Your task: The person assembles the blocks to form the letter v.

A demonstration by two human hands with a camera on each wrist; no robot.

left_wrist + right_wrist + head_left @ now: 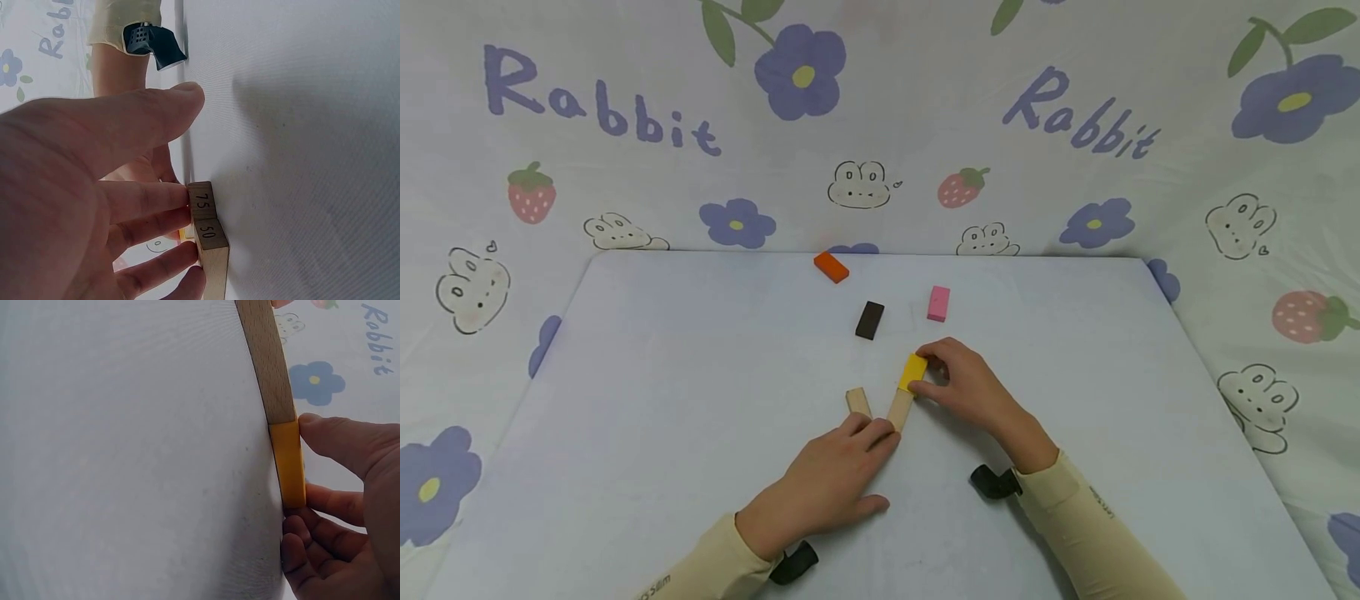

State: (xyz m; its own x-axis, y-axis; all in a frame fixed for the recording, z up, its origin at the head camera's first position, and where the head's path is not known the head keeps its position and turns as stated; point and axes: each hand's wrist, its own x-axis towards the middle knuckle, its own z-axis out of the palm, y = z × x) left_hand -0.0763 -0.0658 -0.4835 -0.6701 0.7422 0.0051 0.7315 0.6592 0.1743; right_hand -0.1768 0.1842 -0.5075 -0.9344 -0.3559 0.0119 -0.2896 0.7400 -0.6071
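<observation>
Smoothly faced, the oblong yellow block (913,372) lay just below centre in the head view, pinched between thumb and fingers of the right hand (967,387), against a grained wooden bar (901,409). Lower centre, extended fingers of the left hand (829,473) touched this and a second wooden bar (857,402), seemingly printed 75 and 50.

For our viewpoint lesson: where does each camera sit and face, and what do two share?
Head: worn on the head, facing forward and down at the white table; left hand and right hand visible.
Left wrist: worn there, facing two numbered, rectangular wooden blocks; both hands visible.
Right wrist: worn there, facing the yellow rectangular block; right hand visible.
Head and right wrist share that block.
</observation>
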